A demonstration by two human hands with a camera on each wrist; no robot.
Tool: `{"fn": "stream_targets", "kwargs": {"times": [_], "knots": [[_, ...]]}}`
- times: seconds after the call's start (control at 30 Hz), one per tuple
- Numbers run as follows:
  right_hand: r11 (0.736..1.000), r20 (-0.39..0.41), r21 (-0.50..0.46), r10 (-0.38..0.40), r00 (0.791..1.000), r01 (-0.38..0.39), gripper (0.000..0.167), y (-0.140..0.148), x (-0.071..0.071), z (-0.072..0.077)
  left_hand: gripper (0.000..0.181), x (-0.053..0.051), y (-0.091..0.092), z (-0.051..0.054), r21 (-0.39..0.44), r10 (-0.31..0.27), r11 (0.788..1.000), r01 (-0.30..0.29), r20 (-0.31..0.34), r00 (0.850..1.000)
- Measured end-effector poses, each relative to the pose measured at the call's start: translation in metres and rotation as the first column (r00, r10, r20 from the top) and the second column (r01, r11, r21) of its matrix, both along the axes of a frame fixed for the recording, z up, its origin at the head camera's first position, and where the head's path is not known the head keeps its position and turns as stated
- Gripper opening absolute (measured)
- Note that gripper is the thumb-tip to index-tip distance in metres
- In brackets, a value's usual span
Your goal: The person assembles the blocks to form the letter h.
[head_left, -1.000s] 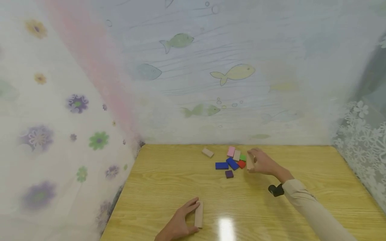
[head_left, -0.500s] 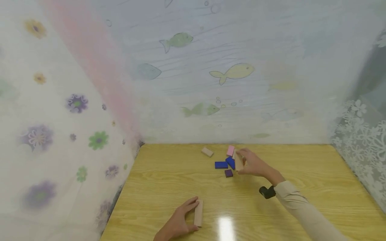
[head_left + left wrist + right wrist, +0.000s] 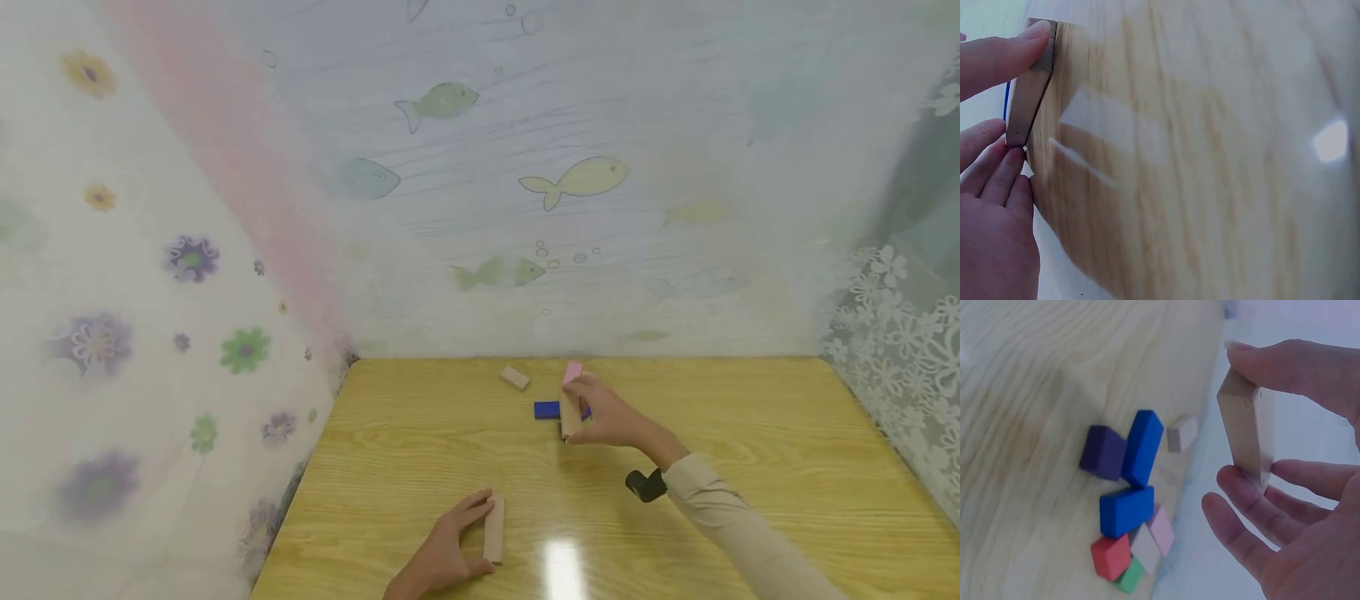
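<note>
The left hand (image 3: 447, 552) holds a long plain wooden block (image 3: 493, 530) by its two ends, low on the table; the left wrist view shows thumb and fingers at the ends of this block (image 3: 1030, 94). Between thumb and fingertips the right hand (image 3: 617, 414) pinches another long wooden block (image 3: 570, 412), raised above the table over the coloured blocks. In the right wrist view that block (image 3: 1249, 425) is clear of the table, and below lie a purple block (image 3: 1103, 452), two blue blocks (image 3: 1142, 447), a red block (image 3: 1110, 557) and a green block (image 3: 1129, 575).
A pink block (image 3: 1161, 530) and a plain block (image 3: 1145, 549) lie beside the red and green ones. A small wooden block (image 3: 515, 378) lies apart near the table's back edge. Printed cloth walls (image 3: 450, 250) rise behind and left of the table (image 3: 375, 467).
The right hand has moved left with its wooden block, from right of the coloured pile to over it, covering several blocks in the head view. The left hand has stayed put.
</note>
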State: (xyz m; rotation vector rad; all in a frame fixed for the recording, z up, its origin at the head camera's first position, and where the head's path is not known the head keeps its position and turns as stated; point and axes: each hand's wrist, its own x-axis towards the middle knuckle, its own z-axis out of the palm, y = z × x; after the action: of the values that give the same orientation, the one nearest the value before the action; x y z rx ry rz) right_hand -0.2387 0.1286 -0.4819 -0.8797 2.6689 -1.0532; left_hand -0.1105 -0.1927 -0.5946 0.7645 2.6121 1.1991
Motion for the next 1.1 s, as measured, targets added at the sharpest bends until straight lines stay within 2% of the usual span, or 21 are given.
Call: {"fn": "stream_targets", "kwargs": {"times": [0.13, 0.27, 0.43, 0.73, 0.87, 1.1], "knots": [[1.000, 0.013, 0.018, 0.013, 1.000, -0.014, 0.081, -0.010, 0.002, -0.001, 0.082, 0.001, 0.000, 0.000, 0.003, -0.001, 1.000, 0.001, 0.002, 1.000], [0.999, -0.021, 0.043, 0.031, 0.999, -0.030, 0.082, -0.020, 0.003, -0.002, 0.082, 0.001, -0.001, 0.001, 0.004, 0.000, 1.000, 0.000, 0.007, 1.000], [0.998, -0.027, 0.013, 0.062, 0.998, -0.062, 0.080, -0.031, 0.004, -0.003, 0.082, 0.000, -0.001, 0.002, 0.013, 0.002, 1.000, -0.002, 0.009, 1.000], [0.996, -0.002, 0.021, 0.088, 0.996, -0.088, 0.077, -0.050, 0.004, -0.017, 0.082, -0.002, -0.002, -0.001, 0.024, -0.003, 1.000, 0.003, 0.020, 1.000], [0.994, 0.024, -0.011, 0.105, 0.994, -0.105, 0.076, -0.056, 0.006, -0.019, 0.082, -0.002, -0.002, -0.001, 0.032, -0.007, 0.999, 0.007, 0.027, 1.000], [0.994, 0.034, 0.013, 0.104, 0.994, -0.105, 0.076, -0.066, 0.008, -0.025, 0.083, -0.002, -0.001, -0.001, 0.040, -0.004, 0.999, 0.002, 0.050, 0.999]]}}
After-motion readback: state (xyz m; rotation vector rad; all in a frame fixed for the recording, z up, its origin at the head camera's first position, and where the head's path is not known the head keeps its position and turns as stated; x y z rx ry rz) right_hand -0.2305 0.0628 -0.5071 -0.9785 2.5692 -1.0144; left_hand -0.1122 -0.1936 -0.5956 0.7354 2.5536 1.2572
